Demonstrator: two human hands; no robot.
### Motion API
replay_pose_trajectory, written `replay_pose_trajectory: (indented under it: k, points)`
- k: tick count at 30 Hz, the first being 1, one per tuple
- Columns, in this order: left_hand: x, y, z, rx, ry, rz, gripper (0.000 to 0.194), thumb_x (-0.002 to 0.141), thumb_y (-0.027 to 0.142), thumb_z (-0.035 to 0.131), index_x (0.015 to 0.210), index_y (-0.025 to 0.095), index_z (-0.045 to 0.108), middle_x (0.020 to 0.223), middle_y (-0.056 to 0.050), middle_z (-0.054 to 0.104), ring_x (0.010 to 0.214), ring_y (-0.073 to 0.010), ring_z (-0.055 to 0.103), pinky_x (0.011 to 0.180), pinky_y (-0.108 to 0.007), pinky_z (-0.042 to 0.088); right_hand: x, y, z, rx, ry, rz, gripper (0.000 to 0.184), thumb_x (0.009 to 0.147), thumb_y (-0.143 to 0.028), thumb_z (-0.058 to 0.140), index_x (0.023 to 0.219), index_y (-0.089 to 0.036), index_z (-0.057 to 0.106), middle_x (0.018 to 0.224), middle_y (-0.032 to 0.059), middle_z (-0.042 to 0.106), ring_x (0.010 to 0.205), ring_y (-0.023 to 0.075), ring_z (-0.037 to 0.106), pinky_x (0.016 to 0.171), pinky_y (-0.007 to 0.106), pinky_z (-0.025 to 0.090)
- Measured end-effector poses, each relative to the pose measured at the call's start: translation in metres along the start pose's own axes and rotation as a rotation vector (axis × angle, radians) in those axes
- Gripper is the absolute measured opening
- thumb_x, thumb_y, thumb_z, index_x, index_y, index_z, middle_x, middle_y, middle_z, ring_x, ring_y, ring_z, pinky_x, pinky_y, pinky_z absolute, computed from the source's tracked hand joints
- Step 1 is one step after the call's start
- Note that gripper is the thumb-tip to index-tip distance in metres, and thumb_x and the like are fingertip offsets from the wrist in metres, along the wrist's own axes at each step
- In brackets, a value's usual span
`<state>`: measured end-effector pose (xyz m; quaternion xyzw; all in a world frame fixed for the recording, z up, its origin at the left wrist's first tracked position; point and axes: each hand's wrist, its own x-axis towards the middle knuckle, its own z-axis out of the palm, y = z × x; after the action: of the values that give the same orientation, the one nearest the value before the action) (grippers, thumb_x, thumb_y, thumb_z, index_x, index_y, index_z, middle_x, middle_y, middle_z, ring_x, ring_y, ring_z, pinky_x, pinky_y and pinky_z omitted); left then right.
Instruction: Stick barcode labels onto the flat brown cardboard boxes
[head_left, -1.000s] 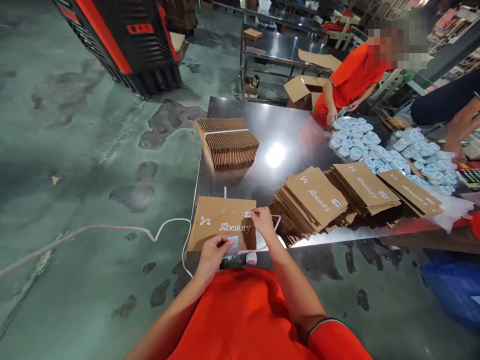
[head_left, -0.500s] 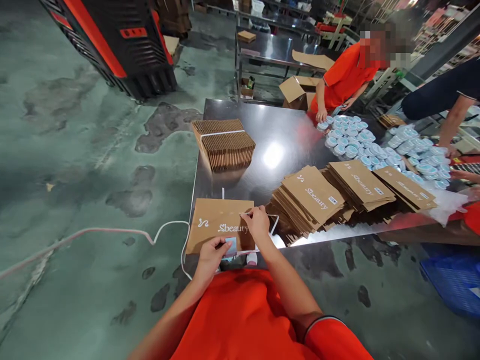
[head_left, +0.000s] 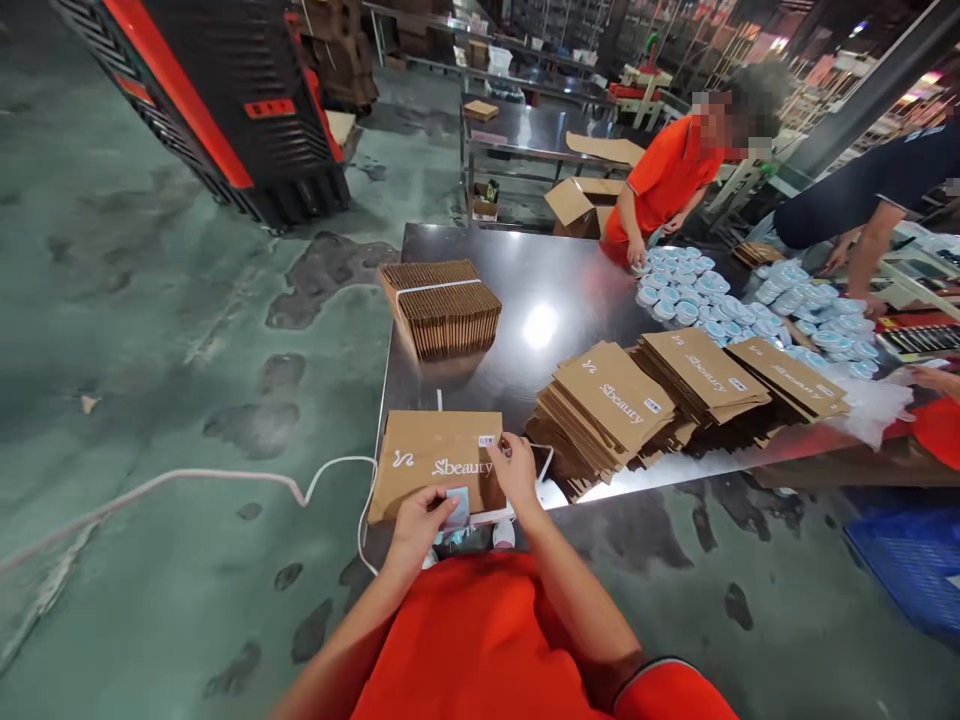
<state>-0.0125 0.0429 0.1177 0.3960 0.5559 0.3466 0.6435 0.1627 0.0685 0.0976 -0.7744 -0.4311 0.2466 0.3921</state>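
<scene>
Fingers of our left hand (head_left: 415,522) pinch a pale-blue sheet (head_left: 457,508); whether our right hand (head_left: 517,470) grips anything, we can't tell. Our labelled carton (head_left: 420,450) lies lower centre, by the worktop (head_left: 559,285) edge; snagging the white strap (head_left: 337,460) could skew it.

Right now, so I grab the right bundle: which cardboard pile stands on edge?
The strapped pile, near the far left corner of the table; the other piles lie with printed faces up.
</scene>
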Motion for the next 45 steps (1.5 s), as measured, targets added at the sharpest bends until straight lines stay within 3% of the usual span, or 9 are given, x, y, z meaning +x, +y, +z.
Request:
replay_pose_trajectory:
  k: [5, 12, 19, 22, 24, 26, 34, 39, 45]
  points:
    - [0.000, -0.008, -0.005, -0.017, -0.027, 0.026, 0.032, 0.051, 0.040, 0.075, 0.071, 0.016, 0.070, 0.086, -0.010, 0.075, 0.076, -0.0226, 0.066, 0.068, -0.031, 0.052, -0.020, -0.016, 0.000, -0.105, 0.064, -0.072, 0.038, 0.062, -0.027, 0.069, 0.097, -0.017, 0.057, 0.105, 0.0117, 0.056, 0.100, 0.0280, 0.052, 0.090, 0.043, 0.042]
    - [-0.015, -0.002, -0.011, 0.024, -0.115, 0.138, 0.031, 0.065, 0.043, 0.070, 0.080, 0.017, 0.067, 0.093, -0.011, 0.075, 0.088, -0.0264, 0.069, 0.080, -0.037, 0.054, -0.015, -0.029, -0.016, 0.571, -0.268, -0.097, 0.033, 0.073, -0.025, 0.057, 0.099, -0.024, 0.036, 0.084, -0.0012, 0.063, 0.073, 0.0156, 0.060, 0.068, 0.029, 0.048]
    - [-0.033, 0.014, -0.012, 0.218, -0.037, 0.238, 0.037, 0.076, 0.049, 0.060, 0.100, 0.021, 0.060, 0.084, -0.006, 0.076, 0.075, -0.0242, 0.071, 0.070, -0.033, 0.058, 0.048, -0.005, -0.148, 0.258, 0.629, 0.153, 0.043, 0.072, -0.037, 0.059, 0.104, -0.019, 0.037, 0.096, 0.0080, 0.059, 0.085, 0.0210, 0.058, 0.078, 0.036, 0.046]
    - [-0.035, 0.017, -0.006, 0.222, -0.045, 0.265, 0.034, 0.075, 0.044, 0.058, 0.097, 0.019, 0.067, 0.082, -0.006, 0.076, 0.073, -0.0240, 0.071, 0.070, -0.034, 0.058, 0.056, 0.013, -0.191, -0.051, 0.777, 0.226, 0.042, 0.068, -0.033, 0.062, 0.102, -0.015, 0.045, 0.105, 0.0172, 0.055, 0.104, 0.0306, 0.050, 0.090, 0.045, 0.039]
    - [-0.034, 0.019, -0.001, 0.210, -0.083, 0.275, 0.026, 0.072, 0.037, 0.058, 0.086, 0.019, 0.071, 0.081, -0.006, 0.076, 0.079, -0.0248, 0.071, 0.073, -0.034, 0.057, 0.048, 0.017, -0.190, -0.177, 0.784, 0.142, 0.038, 0.069, -0.032, 0.060, 0.101, -0.014, 0.050, 0.112, 0.0203, 0.051, 0.112, 0.0336, 0.044, 0.095, 0.049, 0.034]
    - [-0.034, 0.023, 0.003, 0.189, -0.105, 0.237, 0.023, 0.068, 0.031, 0.059, 0.082, 0.018, 0.072, 0.083, -0.007, 0.076, 0.083, -0.0251, 0.070, 0.075, -0.034, 0.056, 0.032, 0.013, -0.167, -0.167, 0.663, 0.037, 0.034, 0.073, -0.035, 0.057, 0.100, -0.015, 0.053, 0.109, 0.0173, 0.053, 0.105, 0.0303, 0.049, 0.091, 0.046, 0.038]
    - [-0.036, 0.047, 0.014, 0.039, -0.117, 0.163, 0.027, 0.073, 0.033, 0.062, 0.092, 0.016, 0.068, 0.097, -0.008, 0.073, 0.091, -0.0220, 0.067, 0.081, -0.031, 0.051, -0.050, -0.056, -0.062, 0.427, -0.447, -0.074, 0.019, 0.081, -0.037, 0.055, 0.086, -0.019, 0.060, 0.078, 0.0015, 0.060, 0.070, 0.0142, 0.056, 0.064, 0.026, 0.044]
    - [-0.037, 0.047, 0.012, -0.013, -0.110, 0.184, 0.030, 0.074, 0.031, 0.059, 0.101, 0.018, 0.057, 0.087, -0.005, 0.072, 0.079, -0.0191, 0.067, 0.071, -0.029, 0.051, -0.063, -0.069, -0.054, 0.484, -0.552, -0.083, 0.015, 0.077, -0.035, 0.063, 0.082, -0.020, 0.061, 0.075, 0.0001, 0.058, 0.066, 0.0135, 0.055, 0.060, 0.025, 0.044]
    - [-0.033, 0.041, 0.008, 0.097, -0.094, 0.190, 0.018, 0.075, 0.036, 0.059, 0.074, 0.018, 0.057, 0.061, 0.002, 0.062, 0.057, -0.0135, 0.056, 0.057, -0.023, 0.042, -0.064, -0.072, -0.049, 0.414, -0.494, -0.138, 0.013, 0.078, -0.032, 0.060, 0.073, -0.020, 0.062, 0.074, 0.0015, 0.057, 0.065, 0.0134, 0.053, 0.058, 0.025, 0.042]
